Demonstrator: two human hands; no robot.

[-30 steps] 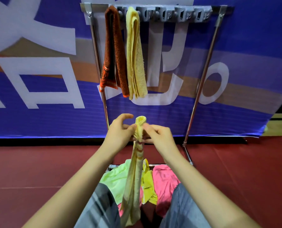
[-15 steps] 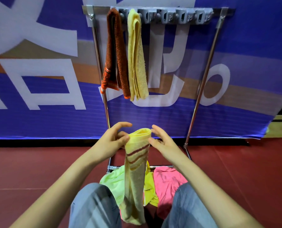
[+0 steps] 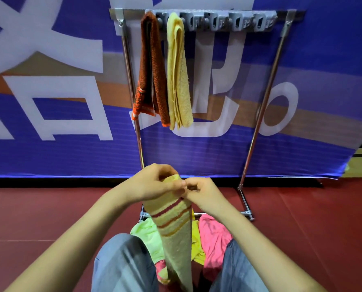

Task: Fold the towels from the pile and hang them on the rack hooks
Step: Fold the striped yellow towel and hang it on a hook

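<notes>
Both hands meet at the fold: left hand [image 3: 152,184] curled round the top of the striped towel [image 3: 175,232], right hand [image 3: 203,192] pinching its edge. The towel dangles in front of the rack [image 3: 266,95], below the hooks [image 3: 237,22] and over the pile [image 3: 213,234] at the rack's foot.
</notes>
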